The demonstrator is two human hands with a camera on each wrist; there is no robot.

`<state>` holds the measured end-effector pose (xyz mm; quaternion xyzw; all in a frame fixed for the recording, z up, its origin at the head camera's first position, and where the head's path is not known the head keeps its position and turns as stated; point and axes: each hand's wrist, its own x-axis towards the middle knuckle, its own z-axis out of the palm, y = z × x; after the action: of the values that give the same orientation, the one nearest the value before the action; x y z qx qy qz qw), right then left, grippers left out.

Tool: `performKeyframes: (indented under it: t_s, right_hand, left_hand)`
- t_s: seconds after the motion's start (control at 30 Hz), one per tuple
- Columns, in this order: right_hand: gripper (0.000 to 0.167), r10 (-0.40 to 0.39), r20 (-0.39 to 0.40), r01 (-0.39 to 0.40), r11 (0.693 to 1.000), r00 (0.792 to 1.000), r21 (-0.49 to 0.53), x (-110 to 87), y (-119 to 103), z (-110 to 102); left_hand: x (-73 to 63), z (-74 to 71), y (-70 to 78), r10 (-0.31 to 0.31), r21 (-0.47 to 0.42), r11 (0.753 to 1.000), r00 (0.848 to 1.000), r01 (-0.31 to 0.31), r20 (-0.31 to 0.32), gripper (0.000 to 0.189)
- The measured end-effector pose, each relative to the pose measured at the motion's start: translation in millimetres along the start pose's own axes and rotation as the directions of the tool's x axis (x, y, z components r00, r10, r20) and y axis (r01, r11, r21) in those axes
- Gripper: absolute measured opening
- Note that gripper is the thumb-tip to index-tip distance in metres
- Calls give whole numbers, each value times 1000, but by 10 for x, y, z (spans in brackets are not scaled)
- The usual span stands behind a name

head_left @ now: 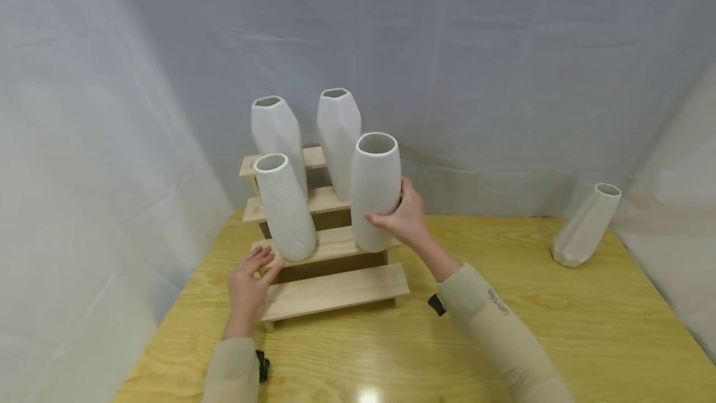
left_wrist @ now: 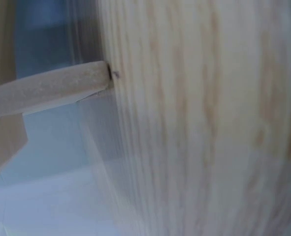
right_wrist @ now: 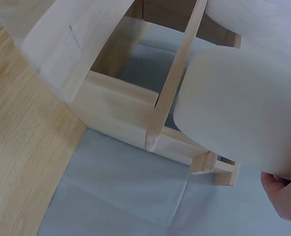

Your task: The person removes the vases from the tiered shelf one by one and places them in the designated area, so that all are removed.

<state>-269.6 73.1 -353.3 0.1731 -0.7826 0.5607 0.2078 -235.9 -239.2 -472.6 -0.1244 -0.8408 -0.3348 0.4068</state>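
My right hand (head_left: 405, 216) grips a smooth white vase (head_left: 376, 194) by its lower right side, thumb across the front. The vase is upright at the right end of the second shelf from the bottom; in the right wrist view its rounded base (right_wrist: 224, 98) overlaps the shelf edge. At the left end of the wooden stepped stand (head_left: 335, 291), my left hand (head_left: 248, 288) rests with loosely extended fingers by the second shelf. Just right of those fingers, a textured white vase (head_left: 285, 210) stands on that shelf. Wood grain (left_wrist: 194, 98) fills much of the left wrist view.
Two faceted white vases, one at left (head_left: 275, 129) and one at right (head_left: 339, 135), stand on the upper shelves. Another faceted vase (head_left: 584, 226) stands far right on the wooden table (head_left: 492, 328). Pale sheeting (head_left: 475, 79) hangs behind and at both sides.
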Motion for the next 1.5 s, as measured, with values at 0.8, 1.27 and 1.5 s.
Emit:
performKeyframes:
  t_s: [0.8, 1.27, 1.5]
  right_hand:
    - [79, 39, -55, -43, 997, 998, -63, -65, 171, -554]
    - [81, 38, -94, -47, 994, 995, -94, -142, 330, -823]
    - [79, 61, -130, -79, 987, 990, -138, -212, 422, -968]
  left_hand:
    - [-8, 32, -31, -6, -5, 1000, 1000, 6, -7, 27]
    - [0, 22, -28, 0, 15, 1000, 1000, 0, -2, 27]
    - [-7, 11, -9, -9, 4, 1000, 1000, 9, 3, 27]
